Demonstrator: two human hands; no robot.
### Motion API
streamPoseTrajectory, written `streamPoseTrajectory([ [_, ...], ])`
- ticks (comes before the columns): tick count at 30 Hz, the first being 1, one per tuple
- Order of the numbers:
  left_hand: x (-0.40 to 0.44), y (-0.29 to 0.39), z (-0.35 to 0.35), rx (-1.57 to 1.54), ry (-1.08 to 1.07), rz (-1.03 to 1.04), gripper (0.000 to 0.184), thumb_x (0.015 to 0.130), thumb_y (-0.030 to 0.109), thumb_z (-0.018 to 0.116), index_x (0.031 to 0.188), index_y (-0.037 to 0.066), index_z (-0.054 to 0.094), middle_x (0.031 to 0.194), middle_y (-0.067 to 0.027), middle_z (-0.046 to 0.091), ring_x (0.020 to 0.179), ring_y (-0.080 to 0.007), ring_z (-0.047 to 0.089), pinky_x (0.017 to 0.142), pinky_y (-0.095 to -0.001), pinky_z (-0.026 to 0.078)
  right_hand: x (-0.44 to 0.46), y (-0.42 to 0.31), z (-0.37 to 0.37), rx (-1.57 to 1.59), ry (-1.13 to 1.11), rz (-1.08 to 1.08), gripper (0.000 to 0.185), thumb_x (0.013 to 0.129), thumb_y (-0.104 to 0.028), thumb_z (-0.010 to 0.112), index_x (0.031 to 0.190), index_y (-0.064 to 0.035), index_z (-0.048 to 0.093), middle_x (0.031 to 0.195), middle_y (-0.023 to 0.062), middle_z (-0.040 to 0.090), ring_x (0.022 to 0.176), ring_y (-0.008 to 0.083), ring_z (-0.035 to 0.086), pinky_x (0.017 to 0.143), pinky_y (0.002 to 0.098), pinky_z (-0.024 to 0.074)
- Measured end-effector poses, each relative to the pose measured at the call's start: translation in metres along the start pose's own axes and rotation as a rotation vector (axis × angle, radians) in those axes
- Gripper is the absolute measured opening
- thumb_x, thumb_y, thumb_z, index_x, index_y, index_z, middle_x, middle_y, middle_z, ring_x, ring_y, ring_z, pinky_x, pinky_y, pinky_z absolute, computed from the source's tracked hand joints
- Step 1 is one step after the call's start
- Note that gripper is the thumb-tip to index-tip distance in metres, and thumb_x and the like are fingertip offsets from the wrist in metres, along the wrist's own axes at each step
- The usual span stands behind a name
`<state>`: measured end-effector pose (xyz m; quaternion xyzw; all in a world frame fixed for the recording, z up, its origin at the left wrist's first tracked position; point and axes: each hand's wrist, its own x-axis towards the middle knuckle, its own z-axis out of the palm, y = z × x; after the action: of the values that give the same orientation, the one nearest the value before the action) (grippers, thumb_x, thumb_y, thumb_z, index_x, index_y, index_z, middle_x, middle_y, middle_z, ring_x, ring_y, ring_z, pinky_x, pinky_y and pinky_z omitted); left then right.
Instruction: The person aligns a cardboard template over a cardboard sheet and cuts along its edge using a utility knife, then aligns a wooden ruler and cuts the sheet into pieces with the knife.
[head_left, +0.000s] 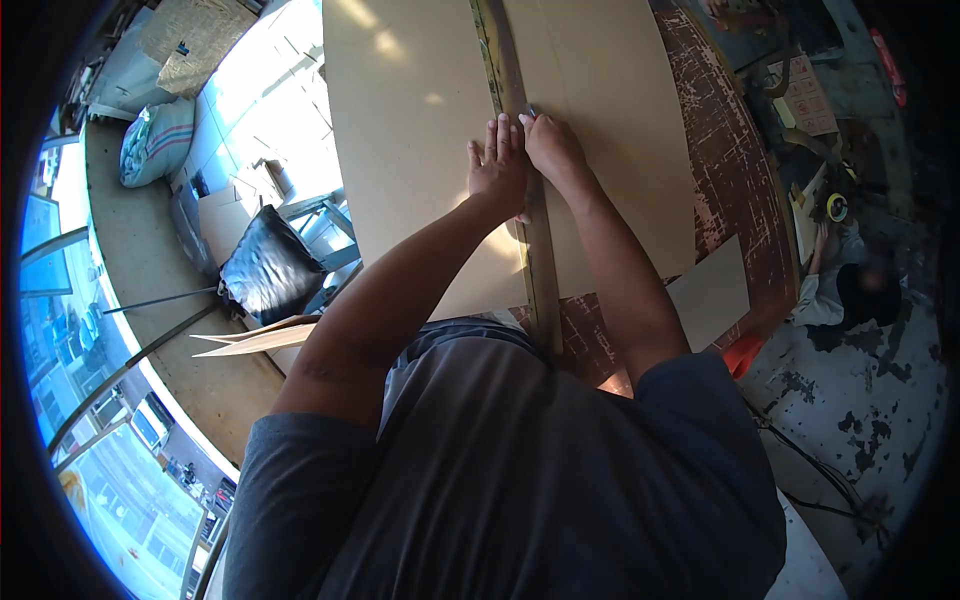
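Observation:
A large tan board sheet (410, 120) lies in front of me. Down its middle runs a long, narrow, brownish straightedge (542, 285) with a worn, dark-stained edge. My left hand (497, 178) rests flat on the straightedge and the sheet beside it, fingers stretched out and somewhat apart. Just to its right, my right hand (556, 148) is closed by the far part of the straightedge. A small dark tip (531, 111) shows beyond its fingers and looks like part of a cutter knife; the rest is hidden in the grip.
The sheet lies on a scratched brown tabletop (735, 150), with a smaller pale board piece (712, 285) at right. A black cushion-like bundle (270, 265) and a white sack (158, 142) are at left. Another person (850, 285) sits low at right near a tape roll (837, 207).

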<state>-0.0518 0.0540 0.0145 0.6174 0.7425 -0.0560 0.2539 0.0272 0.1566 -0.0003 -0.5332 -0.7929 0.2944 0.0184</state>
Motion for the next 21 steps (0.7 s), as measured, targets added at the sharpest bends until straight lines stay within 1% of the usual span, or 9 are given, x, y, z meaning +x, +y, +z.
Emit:
streamPoseTrajectory([
  [4, 0.001, -0.001, 0.003, 0.000, -0.007, -0.003, 0.141, 0.055, 0.039, 0.095, 0.155, -0.003, 0.005, 0.164, -0.0221, -0.004, 0.152, -0.0358, 0.000, 0.118, -0.0596, 0.019, 0.005, -0.004, -0.004, -0.019, -0.061, 0.011, 0.054, 0.103, -0.039, 0.039, 0.094, 0.0052, 0.069, 0.099, 0.0312, 0.066, 0.097, 0.0480, 0.064, 0.086, 0.0524, 0.0513],
  [8, -0.001, -0.002, 0.002, -0.035, 0.008, 0.012, 0.140, 0.055, 0.038, 0.095, 0.155, -0.003, 0.006, 0.163, -0.0221, -0.004, 0.152, -0.0362, 0.000, 0.118, -0.0601, 0.018, -0.001, -0.005, -0.002, -0.009, -0.095, 0.064, 0.054, 0.103, -0.040, 0.038, 0.095, 0.0046, 0.068, 0.098, 0.0309, 0.066, 0.096, 0.0482, 0.064, 0.086, 0.0531, 0.0510],
  [11, -0.002, -0.002, 0.000, -0.034, -0.002, 0.028, 0.141, 0.054, 0.037, 0.095, 0.155, -0.004, 0.005, 0.163, -0.0226, -0.004, 0.152, -0.0363, 0.000, 0.119, -0.0604, 0.017, -0.022, -0.001, 0.000, 0.022, -0.059, 0.047, 0.053, 0.103, -0.040, 0.039, 0.095, 0.0038, 0.067, 0.097, 0.0305, 0.067, 0.096, 0.0480, 0.064, 0.085, 0.0534, 0.0511],
  [13, 0.000, -0.002, 0.004, -0.041, 0.006, 0.018, 0.144, 0.053, 0.037, 0.095, 0.154, -0.004, 0.002, 0.163, -0.0227, -0.005, 0.152, -0.0361, -0.001, 0.119, -0.0600, 0.017, -0.049, 0.005, -0.001, -0.024, -0.111, 0.097, 0.048, 0.103, -0.038, 0.041, 0.098, 0.0011, 0.068, 0.101, 0.0264, 0.068, 0.097, 0.0451, 0.065, 0.086, 0.0512, 0.0526],
  [14, 0.002, -0.001, 0.007, -0.052, 0.015, -0.002, 0.147, 0.052, 0.036, 0.096, 0.154, -0.004, -0.001, 0.163, -0.0228, -0.007, 0.152, -0.0360, -0.002, 0.119, -0.0595, 0.017, -0.063, 0.013, 0.007, 0.012, -0.078, 0.097, 0.048, 0.104, -0.038, 0.041, 0.095, 0.0035, 0.065, 0.094, 0.0287, 0.067, 0.092, 0.0477, 0.064, 0.082, 0.0543, 0.0509],
  [15, 0.002, 0.001, 0.008, -0.057, 0.013, -0.002, 0.147, 0.052, 0.036, 0.096, 0.154, -0.004, -0.001, 0.163, -0.0228, -0.007, 0.152, -0.0360, -0.002, 0.119, -0.0595, 0.017, -0.078, 0.020, 0.012, 0.008, -0.082, 0.098, 0.048, 0.104, -0.038, 0.041, 0.095, 0.0035, 0.065, 0.094, 0.0287, 0.067, 0.092, 0.0477, 0.064, 0.082, 0.0543, 0.0509],
  [17, 0.001, 0.000, 0.009, -0.013, 0.031, -0.004, 0.146, 0.051, 0.039, 0.096, 0.154, -0.006, 0.004, 0.163, -0.0232, -0.006, 0.152, -0.0363, -0.001, 0.118, -0.0617, 0.015, -0.112, 0.033, 0.017, -0.016, -0.088, 0.076, 0.048, 0.104, -0.039, 0.041, 0.093, 0.0026, 0.063, 0.088, 0.0281, 0.067, 0.086, 0.0485, 0.064, 0.078, 0.0561, 0.0506],
  [19, 0.002, 0.000, 0.008, -0.020, 0.023, -0.006, 0.146, 0.051, 0.041, 0.096, 0.154, -0.006, 0.003, 0.163, -0.0230, -0.006, 0.152, -0.0360, -0.001, 0.118, -0.0622, 0.015, -0.153, 0.043, 0.020, -0.056, -0.085, 0.067, 0.046, 0.104, -0.039, 0.041, 0.091, 0.0007, 0.060, 0.083, 0.0276, 0.066, 0.081, 0.0490, 0.064, 0.073, 0.0568, 0.0504],
  [21, 0.001, 0.000, 0.007, -0.017, 0.007, 0.000, 0.146, 0.052, 0.041, 0.095, 0.154, -0.005, 0.003, 0.163, -0.0230, -0.008, 0.152, -0.0360, -0.001, 0.118, -0.0621, 0.015, -0.194, 0.044, 0.017, -0.116, -0.187, 0.178, 0.039, 0.103, -0.037, 0.046, 0.095, 0.0000, 0.057, 0.087, 0.0268, 0.066, 0.084, 0.0457, 0.065, 0.071, 0.0532, 0.0525],
])
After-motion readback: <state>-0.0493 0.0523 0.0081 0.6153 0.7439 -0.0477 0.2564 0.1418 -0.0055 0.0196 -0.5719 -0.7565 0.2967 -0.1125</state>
